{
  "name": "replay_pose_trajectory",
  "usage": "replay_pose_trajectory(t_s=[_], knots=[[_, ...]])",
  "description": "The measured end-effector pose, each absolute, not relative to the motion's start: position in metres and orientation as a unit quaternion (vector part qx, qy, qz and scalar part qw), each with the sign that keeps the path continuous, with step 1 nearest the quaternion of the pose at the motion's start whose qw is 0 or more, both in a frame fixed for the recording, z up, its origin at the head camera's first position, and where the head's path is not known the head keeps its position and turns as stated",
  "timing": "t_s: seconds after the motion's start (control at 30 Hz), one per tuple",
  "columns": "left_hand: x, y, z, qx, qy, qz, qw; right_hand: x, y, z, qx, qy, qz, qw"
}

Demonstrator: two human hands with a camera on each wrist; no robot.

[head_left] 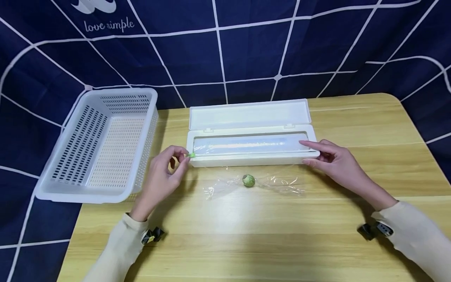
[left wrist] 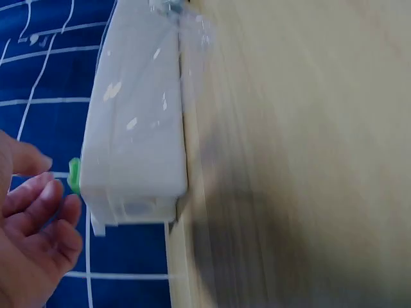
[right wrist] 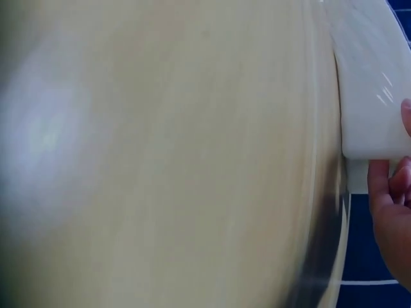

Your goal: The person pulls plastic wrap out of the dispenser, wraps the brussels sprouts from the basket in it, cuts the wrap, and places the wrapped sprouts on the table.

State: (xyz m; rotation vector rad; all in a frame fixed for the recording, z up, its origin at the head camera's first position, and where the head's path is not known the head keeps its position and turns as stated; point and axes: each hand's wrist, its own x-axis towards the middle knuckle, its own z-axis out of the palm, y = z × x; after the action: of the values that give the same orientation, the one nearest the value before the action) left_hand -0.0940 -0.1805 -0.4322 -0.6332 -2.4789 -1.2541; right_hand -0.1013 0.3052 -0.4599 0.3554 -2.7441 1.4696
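Note:
A long white cling film dispenser (head_left: 253, 159) lies on the table with its hinged lid (head_left: 248, 114) tipped back and a roll of clear film (head_left: 243, 144) inside. My left hand (head_left: 165, 170) is at its left end, fingers loosely bent. In the left wrist view, the fingertips (left wrist: 46, 181) stand just short of the small green slider (left wrist: 74, 175). With index finger over the top and thumb against the front, my right hand (head_left: 331, 156) grips the dispenser's right end. In front lies a small round green fruit or vegetable (head_left: 248, 180) on a strip of clear film (head_left: 282, 184).
A white perforated plastic basket (head_left: 141, 172) stands on the left, partly past the wooden table's (head_left: 246, 243) edge. Behind the table hangs a dark blue cloth (head_left: 253, 51) with white lines.

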Motion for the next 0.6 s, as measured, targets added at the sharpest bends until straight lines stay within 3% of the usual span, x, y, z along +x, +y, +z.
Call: replay_pose_trajectory(t_s=[0.13,0.3,0.47,0.6], knots=[[-0.086,-0.171,-0.433,-0.283,-0.824,-0.462,0.164,-0.095,0.300,-0.457,0.117,-0.882,0.456,0.013],[-0.074,-0.153,-0.433,-0.323,-0.819,-0.459,0.118,-0.082,0.292,-0.449,0.114,-0.897,0.426,0.035],[-0.062,-0.134,-0.430,-0.284,-0.842,-0.455,0.064,-0.069,0.282,-0.443,0.114,-0.909,0.390,0.092],[-0.054,-0.122,-0.429,-0.237,-0.856,-0.457,0.051,-0.060,0.272,-0.440,0.117,-0.898,0.400,0.144]])
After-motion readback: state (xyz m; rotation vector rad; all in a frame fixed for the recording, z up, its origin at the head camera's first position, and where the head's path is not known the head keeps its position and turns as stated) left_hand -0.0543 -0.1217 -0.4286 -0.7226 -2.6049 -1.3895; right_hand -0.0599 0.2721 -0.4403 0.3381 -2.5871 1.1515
